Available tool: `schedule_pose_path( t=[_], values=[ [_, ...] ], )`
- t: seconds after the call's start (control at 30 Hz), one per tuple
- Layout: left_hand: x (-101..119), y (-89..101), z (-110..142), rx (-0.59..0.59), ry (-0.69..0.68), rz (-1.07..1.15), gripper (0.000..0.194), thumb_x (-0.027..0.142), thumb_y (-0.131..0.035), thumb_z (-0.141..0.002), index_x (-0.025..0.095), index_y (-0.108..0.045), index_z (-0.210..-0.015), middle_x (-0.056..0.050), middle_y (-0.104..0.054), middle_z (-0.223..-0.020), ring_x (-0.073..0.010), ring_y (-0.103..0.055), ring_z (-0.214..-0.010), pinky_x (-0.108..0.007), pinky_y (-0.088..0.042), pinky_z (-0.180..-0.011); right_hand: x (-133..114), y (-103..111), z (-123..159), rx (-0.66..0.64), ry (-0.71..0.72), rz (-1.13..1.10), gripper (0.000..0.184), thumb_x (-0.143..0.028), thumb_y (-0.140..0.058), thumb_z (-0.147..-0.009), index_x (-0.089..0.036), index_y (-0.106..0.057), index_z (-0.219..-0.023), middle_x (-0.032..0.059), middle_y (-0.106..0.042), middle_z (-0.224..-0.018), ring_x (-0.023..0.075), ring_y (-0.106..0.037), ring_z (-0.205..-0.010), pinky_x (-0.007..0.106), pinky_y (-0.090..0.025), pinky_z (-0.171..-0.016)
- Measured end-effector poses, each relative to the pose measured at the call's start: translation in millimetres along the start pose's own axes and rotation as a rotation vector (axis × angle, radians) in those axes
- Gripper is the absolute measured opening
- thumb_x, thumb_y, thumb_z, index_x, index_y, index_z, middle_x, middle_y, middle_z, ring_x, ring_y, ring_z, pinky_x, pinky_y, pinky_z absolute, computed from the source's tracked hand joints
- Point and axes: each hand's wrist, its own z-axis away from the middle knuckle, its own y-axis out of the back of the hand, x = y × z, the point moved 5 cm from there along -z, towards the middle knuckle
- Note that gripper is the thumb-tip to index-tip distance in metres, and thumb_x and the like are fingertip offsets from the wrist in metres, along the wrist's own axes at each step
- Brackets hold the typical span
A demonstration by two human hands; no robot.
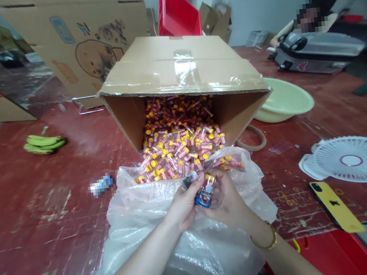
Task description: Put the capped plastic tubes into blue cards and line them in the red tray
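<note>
In front of the open carton, my left hand (182, 205) and my right hand (226, 201) meet over a white plastic sheet (166, 226). Between them is a small tube with a yellow cap and a blue printed wrapper (205, 191), fingers of both hands closed around it. Another dark printed piece (189, 179) shows at my left fingertips; its kind is unclear. The cardboard box (179, 65) lies on its side, and many pink-filled tubes with yellow caps (178, 149) spill from it onto the sheet. My right palm is partly hidden.
A bunch of bananas (44, 144) and a small blue-and-white item (101, 185) lie left on the red floor. To the right are a pale green basin (284, 98), a brown ring (255, 137), a white fan (353, 159) and a yellow phone (337, 206). A person (311, 17) is behind.
</note>
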Motion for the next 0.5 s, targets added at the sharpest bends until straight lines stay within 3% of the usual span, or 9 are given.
schedule_pose_path(
  t=[0.17, 0.5],
  values=[
    [-1.4, 3.9, 5.2, -0.056, -0.046, -0.091, 0.042, 0.027, -0.089, -0.057, 0.011, -0.07, -0.091, -0.004, -0.071, -0.071, -0.0131, -0.065, -0.061, -0.023, -0.054, -0.063, 12.4, -5.9, 3.2, -0.008, -0.038, -0.151, 0.066, -0.013, -0.071, -0.069, -0.03, -0.032, -0.118, 0.0068, -0.052, -0.117, 0.0224, -0.06, -0.105, 0.034, -0.055, -0.079],
    [-2.6, 4.3, 5.9, -0.02, -0.049, -0.141, 0.039, 0.033, -0.088, -0.056, 0.012, -0.071, -0.084, -0.003, -0.069, -0.069, -0.0143, -0.062, -0.062, -0.028, -0.053, -0.066, 7.3, -0.9, 5.6, 0.017, 0.017, 0.017, 0.072, -0.009, -0.073, -0.062, -0.028, -0.034, -0.119, 0.0071, -0.052, -0.117, 0.024, -0.057, -0.107, 0.038, -0.049, -0.089]
  ],
)
